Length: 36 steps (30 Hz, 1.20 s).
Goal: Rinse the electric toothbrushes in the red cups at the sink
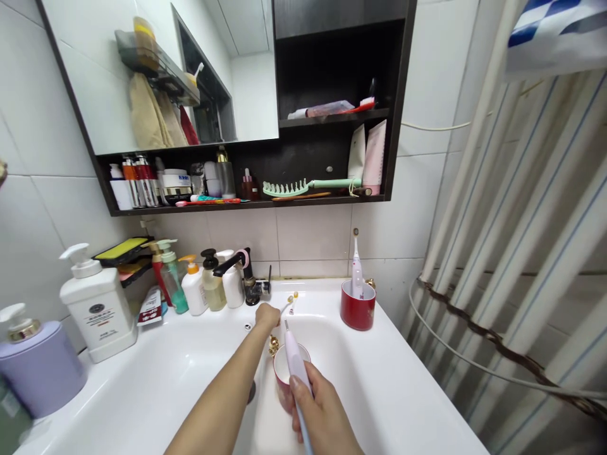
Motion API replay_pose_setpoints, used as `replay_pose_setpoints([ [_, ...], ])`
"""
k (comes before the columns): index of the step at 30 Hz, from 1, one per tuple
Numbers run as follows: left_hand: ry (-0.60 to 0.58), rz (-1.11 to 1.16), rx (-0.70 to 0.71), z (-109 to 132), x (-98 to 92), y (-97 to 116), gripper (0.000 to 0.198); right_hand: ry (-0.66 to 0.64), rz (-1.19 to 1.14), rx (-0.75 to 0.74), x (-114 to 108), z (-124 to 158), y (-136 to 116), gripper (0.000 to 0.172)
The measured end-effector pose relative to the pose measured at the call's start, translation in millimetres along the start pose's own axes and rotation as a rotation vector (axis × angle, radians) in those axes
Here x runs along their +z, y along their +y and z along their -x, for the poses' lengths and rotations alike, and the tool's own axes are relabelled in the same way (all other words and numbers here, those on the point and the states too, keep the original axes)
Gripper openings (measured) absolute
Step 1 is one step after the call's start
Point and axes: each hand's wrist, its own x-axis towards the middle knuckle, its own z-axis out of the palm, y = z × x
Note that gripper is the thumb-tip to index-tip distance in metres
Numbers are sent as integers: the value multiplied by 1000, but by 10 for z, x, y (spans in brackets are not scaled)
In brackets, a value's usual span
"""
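Note:
My right hand (323, 412) is closed round a pale lilac electric toothbrush handle (294, 359), whose bare metal shaft points up and away from me. A red cup (283, 374) with a white inside and a gold handle rests against the same fingers, above the basin of the white sink (393, 379). My left arm reaches forward and my left hand (267, 315) is closed on a small white brush head (290, 302), just in front of the black tap (246, 275).
A second red cup (358, 308) with an electric toothbrush stands at the sink's back right. Pump bottles (194, 287) line the back left, with a big white dispenser (97, 306) and a lilac one (35, 363). Dark shelf (246, 203) overhead; striped curtain (531, 253) to the right.

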Motion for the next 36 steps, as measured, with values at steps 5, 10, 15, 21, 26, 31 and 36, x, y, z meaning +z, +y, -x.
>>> replay_pose_setpoints([
  [5,-88,379,-56,462,-247,62,15,-52,-20,76,32,56,-35,24],
  [10,-247,810,-143,908,-445,65,10,-114,-24,85,91,89,51,24],
  [15,-273,997,-186,1003,-440,-19,7,-156,-6,105,94,90,102,25],
  [21,-256,973,-198,996,-378,-64,5,-155,10,114,85,56,99,24],
  [26,-263,938,-192,1016,-386,-41,7,-142,32,117,79,49,88,24],
  [31,-265,798,-129,1014,-384,-48,7,-104,87,119,75,64,97,23],
  [36,-272,705,-110,1013,-381,-45,9,-104,75,123,85,75,124,23],
])
